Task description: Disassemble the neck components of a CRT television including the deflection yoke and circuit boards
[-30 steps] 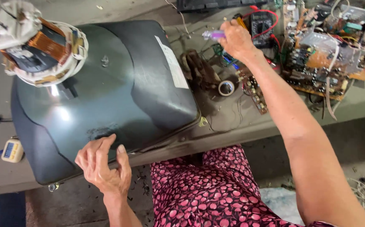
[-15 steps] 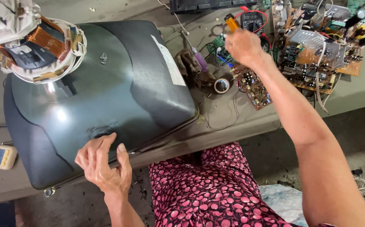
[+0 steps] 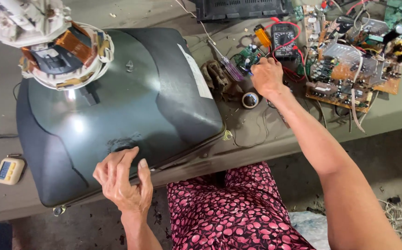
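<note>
A large dark grey picture tube point(image 3: 131, 106) lies face down on the table, its copper-wound yoke and white neck point(image 3: 60, 51) pointing up at the top left. My left hand point(image 3: 122, 180) rests on the tube's near edge, fingers bent on the glass and thumb at the rim. My right hand point(image 3: 266, 76) is stretched to the right of the tube, knuckles up and fingers curled down on the table beside a small green circuit board point(image 3: 246, 55). A purple-handled screwdriver point(image 3: 231, 68) lies just left of that hand. What the fingers pinch is hidden.
A roll of tape point(image 3: 250, 99) and a dirty rag point(image 3: 215, 76) lie by the right hand. A multimeter with red leads point(image 3: 283, 40) and a big circuit board point(image 3: 349, 69) sit at the right. A small yellow-white meter point(image 3: 9, 170) lies far left. The table edge point(image 3: 279, 139) runs above my patterned lap point(image 3: 228, 208).
My right hand came down from holding the purple screwdriver in the air; the screwdriver now lies on the table and the hand sits lower beside it. My left hand stayed put.
</note>
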